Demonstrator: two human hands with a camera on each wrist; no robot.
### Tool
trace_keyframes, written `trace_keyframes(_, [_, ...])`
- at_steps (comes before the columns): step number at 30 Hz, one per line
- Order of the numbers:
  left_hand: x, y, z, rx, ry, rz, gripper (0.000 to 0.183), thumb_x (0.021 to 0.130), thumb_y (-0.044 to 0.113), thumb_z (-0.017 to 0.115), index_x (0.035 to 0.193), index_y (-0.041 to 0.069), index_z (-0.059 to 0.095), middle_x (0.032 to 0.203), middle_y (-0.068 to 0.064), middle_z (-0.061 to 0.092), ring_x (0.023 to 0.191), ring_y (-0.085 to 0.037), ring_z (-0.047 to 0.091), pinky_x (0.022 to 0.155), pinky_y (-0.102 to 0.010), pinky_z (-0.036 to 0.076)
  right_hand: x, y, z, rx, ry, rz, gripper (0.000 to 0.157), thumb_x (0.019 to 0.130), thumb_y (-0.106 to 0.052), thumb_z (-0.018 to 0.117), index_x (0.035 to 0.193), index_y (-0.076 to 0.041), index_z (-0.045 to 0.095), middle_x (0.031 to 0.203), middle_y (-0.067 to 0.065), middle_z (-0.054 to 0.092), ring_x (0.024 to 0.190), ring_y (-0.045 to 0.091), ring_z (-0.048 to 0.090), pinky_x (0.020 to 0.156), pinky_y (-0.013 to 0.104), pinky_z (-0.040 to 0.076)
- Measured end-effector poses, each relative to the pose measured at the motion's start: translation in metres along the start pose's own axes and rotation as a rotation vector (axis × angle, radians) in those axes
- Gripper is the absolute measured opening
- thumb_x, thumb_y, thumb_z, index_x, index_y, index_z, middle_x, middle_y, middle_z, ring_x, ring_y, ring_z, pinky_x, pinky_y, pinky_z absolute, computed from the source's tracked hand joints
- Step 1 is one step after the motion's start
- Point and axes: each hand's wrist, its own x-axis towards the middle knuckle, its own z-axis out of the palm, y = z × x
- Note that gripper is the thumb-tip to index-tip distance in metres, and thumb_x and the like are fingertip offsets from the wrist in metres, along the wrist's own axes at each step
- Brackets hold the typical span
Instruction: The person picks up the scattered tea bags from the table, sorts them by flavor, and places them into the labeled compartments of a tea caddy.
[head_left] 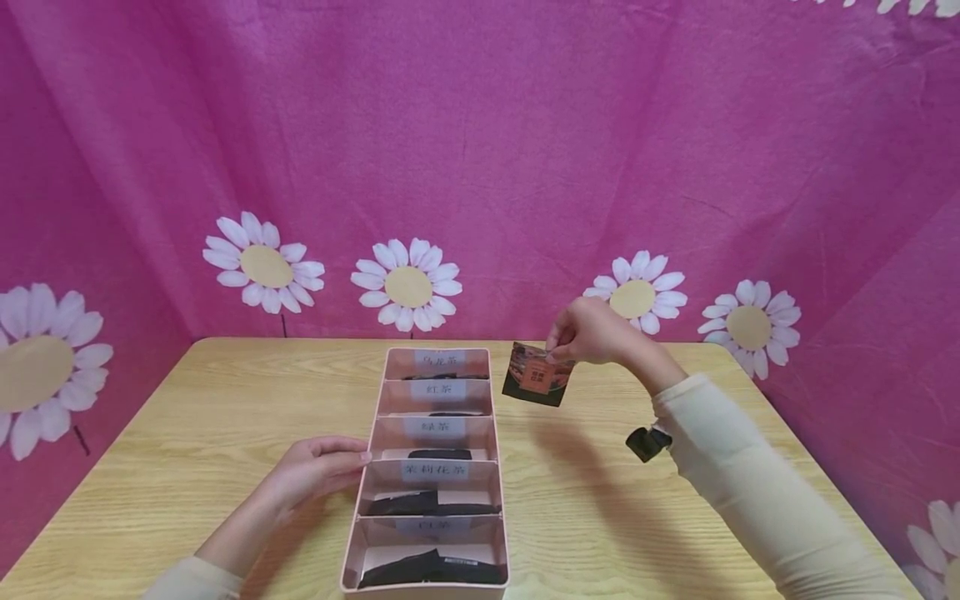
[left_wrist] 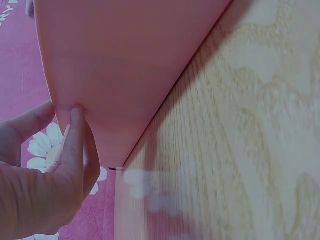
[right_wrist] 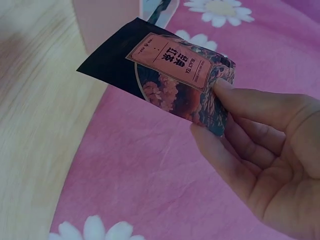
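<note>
My right hand (head_left: 592, 332) pinches a tea sachet (head_left: 534, 379) by one edge between thumb and fingers, in the air just right of the far end of a pink divided box (head_left: 496, 442). In the right wrist view the sachet (right_wrist: 170, 70) is dark, with a floral picture and an orange-pink label reading BLACK TEA. My left hand (head_left: 318, 471) grips the box's left wall around its middle. In the left wrist view, the thumb meets the rim and the fingertips (left_wrist: 77, 112) press on the outer side.
The box stands lengthwise on a wooden table (head_left: 225, 400). Its several compartments carry paper labels (head_left: 435, 470) in Chinese and hold dark sachets (head_left: 431, 568). A pink curtain (head_left: 480, 150) with white daisies hangs behind and beside the table. A black band piece (head_left: 648, 443) sits at the right wrist.
</note>
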Motion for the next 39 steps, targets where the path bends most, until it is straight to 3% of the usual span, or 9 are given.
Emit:
trace_keyframes(6, [0.0,-0.001,0.0,0.004,-0.004,0.008,0.048,0.09,0.014,0.064,0.125,-0.016,0.051,0.102,-0.002,0.069,0.094,-0.007,0.066,0.091,-0.025,0.06,0.001,-0.016,-0.001,0.001,0.022,0.009,0.004,0.075,-0.008,0.077,0.073,-0.007,0.073,0.069,0.007,0.073,0.06,0.007,0.063,0.055,0.018,0.055])
trace_keyframes(20, [0.0,0.0,0.001,-0.017,0.011,-0.001,0.044,0.089,0.013,0.065,0.122,-0.014,0.054,0.097,0.002,0.07,0.091,-0.004,0.066,0.088,-0.023,0.06,0.023,-0.051,0.0,-0.027,0.086,-0.107,0.004,0.07,-0.007,0.078,0.069,-0.007,0.074,0.065,0.006,0.072,0.057,0.006,0.062,0.053,0.016,0.052])
trace_keyframes(35, [-0.002,0.003,0.003,-0.007,0.036,-0.017,0.04,0.089,0.012,0.065,0.12,-0.012,0.057,0.094,0.004,0.07,0.089,-0.005,0.066,0.088,-0.023,0.06,0.065,-0.082,0.035,-0.068,-0.037,-0.157,0.003,0.073,-0.013,0.076,0.072,-0.01,0.075,0.072,0.003,0.075,0.065,0.006,0.065,0.06,0.015,0.053])
trace_keyframes(39, [-0.003,0.004,0.004,-0.015,0.04,-0.026,0.039,0.088,0.011,0.066,0.119,-0.011,0.057,0.094,0.004,0.07,0.089,-0.005,0.067,0.088,-0.023,0.06,0.072,-0.091,0.049,-0.058,-0.076,-0.181,0.004,0.072,-0.014,0.077,0.071,-0.011,0.075,0.07,0.001,0.074,0.063,0.001,0.059,0.058,0.012,0.048])
